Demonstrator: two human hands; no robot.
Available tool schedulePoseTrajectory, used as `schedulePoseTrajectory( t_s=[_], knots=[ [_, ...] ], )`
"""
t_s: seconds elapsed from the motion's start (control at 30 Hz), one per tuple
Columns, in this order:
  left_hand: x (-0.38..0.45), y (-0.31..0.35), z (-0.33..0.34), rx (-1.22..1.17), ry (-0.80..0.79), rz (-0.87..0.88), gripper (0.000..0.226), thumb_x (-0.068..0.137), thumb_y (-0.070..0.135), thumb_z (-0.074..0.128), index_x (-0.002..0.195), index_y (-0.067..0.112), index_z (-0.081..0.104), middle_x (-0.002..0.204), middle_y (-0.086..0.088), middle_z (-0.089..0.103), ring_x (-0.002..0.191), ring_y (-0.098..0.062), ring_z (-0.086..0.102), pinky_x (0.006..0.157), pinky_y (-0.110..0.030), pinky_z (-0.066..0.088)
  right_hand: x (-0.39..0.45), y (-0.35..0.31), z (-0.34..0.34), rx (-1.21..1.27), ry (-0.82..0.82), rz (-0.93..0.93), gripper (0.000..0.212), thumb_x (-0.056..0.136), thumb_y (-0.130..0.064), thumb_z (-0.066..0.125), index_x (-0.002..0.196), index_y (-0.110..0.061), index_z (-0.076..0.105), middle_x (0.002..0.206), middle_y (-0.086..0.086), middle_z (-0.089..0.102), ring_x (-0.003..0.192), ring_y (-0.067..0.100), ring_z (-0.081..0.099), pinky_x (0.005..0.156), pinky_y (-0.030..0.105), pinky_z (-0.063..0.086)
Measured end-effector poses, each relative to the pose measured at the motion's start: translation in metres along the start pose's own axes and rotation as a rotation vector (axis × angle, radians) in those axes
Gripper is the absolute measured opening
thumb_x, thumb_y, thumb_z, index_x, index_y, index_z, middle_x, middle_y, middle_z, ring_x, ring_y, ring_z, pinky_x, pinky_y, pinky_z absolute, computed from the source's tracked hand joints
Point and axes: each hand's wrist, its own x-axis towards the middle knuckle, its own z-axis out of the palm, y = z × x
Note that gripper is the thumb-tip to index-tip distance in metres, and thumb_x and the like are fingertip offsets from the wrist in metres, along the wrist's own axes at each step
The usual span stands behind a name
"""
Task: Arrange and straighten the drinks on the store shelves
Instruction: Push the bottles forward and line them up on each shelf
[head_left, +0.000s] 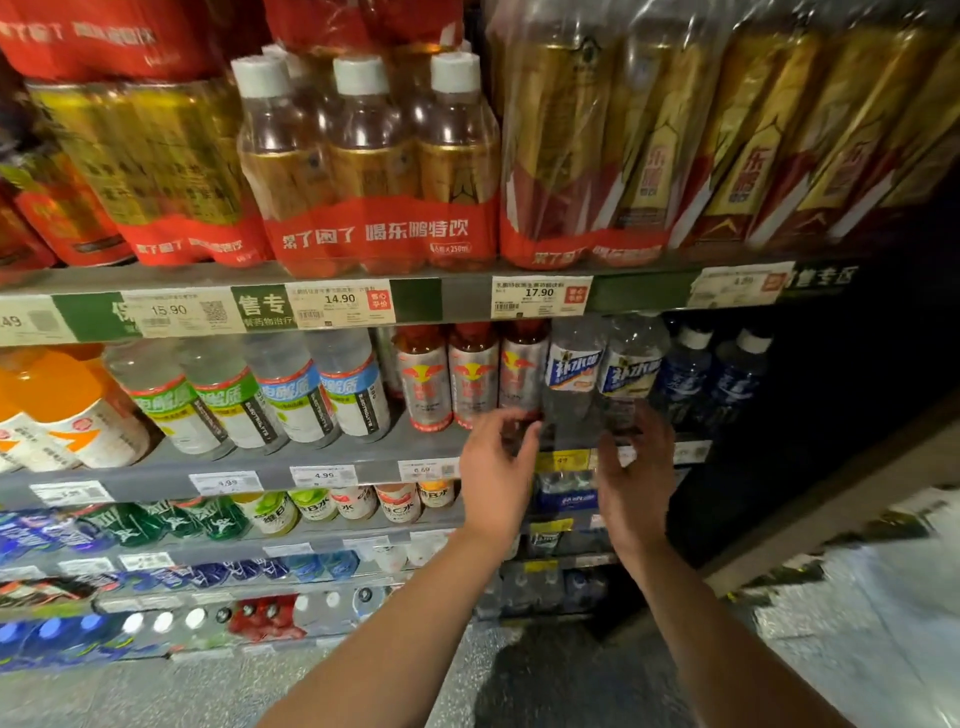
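Observation:
On the middle shelf (311, 467) stand two clear bottles with blue-and-white labels, the left clear bottle (572, 369) and the right clear bottle (631, 366). My left hand (496, 470) reaches up at the lower left of the left clear bottle, fingers loosely curved towards its base. My right hand (636, 467) is raised at the base of the right clear bottle, fingers relaxed and near it. Neither hand plainly grips a bottle. The bottles' lower parts are dim and partly hidden by my fingers. Silver-and-red bottles (472, 376) stand just to the left.
Dark blue bottles (711, 374) stand to the right of the clear pair. Electrolyte bottles (291, 395) and orange drinks (62, 410) fill the left. Shrink-wrapped multipacks (374, 171) sit on the shelf above. Lower shelves hold more drinks (322, 506). The floor (857, 623) lies to the right.

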Motion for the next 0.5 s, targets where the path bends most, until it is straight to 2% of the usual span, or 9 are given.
schedulePoseTrajectory(
  t_s=[0.07,0.17,0.27,0.4,0.5],
  knots=[
    [0.004,0.005,0.015,-0.034,-0.012,-0.077,0.022,0.09,0.03,0.075,0.109,0.02,0.069,0.1,0.007,0.071,0.092,-0.006,0.067,0.082,-0.025,0.056,0.005,0.002,-0.004,-0.068,-0.032,0.001,0.048,0.097,-0.017,0.061,0.142,-0.012,0.047,0.138,0.008,0.048,0.114,0.031,0.06,0.09,0.044,0.052],
    [0.009,0.015,0.037,-0.159,0.017,-0.224,0.029,0.085,0.029,0.081,0.109,0.024,0.066,0.097,0.012,0.07,0.092,-0.001,0.066,0.083,-0.018,0.053,0.013,0.004,-0.007,-0.124,-0.092,0.022,0.051,0.101,-0.021,0.055,0.148,-0.014,0.039,0.143,0.01,0.042,0.112,0.029,0.058,0.082,0.039,0.052],
    [0.012,0.018,0.057,-0.097,0.068,-0.264,0.042,0.082,0.03,0.083,0.116,0.016,0.066,0.105,0.01,0.068,0.099,-0.005,0.064,0.087,-0.016,0.047,0.023,0.006,-0.012,-0.119,-0.155,0.021,0.055,0.101,-0.02,0.053,0.152,-0.022,0.032,0.148,0.007,0.038,0.128,0.018,0.043,0.088,0.032,0.045],
    [0.015,0.022,0.076,-0.027,0.159,-0.291,0.049,0.076,0.037,0.087,0.115,0.017,0.064,0.105,0.002,0.07,0.095,-0.012,0.065,0.085,-0.025,0.052,0.032,0.007,-0.018,0.046,-0.164,-0.008,0.056,0.097,-0.012,0.059,0.149,-0.018,0.039,0.139,0.003,0.04,0.126,0.02,0.051,0.097,0.038,0.052],
    [0.015,0.029,0.089,0.043,0.257,-0.311,0.051,0.072,0.043,0.088,0.109,0.019,0.064,0.1,0.001,0.071,0.089,-0.014,0.066,0.081,-0.03,0.054,0.039,0.011,-0.024,0.047,-0.219,-0.017,0.053,0.097,-0.02,0.061,0.146,-0.024,0.041,0.13,-0.015,0.034,0.122,0.016,0.053,0.1,0.039,0.052]
  ],
)
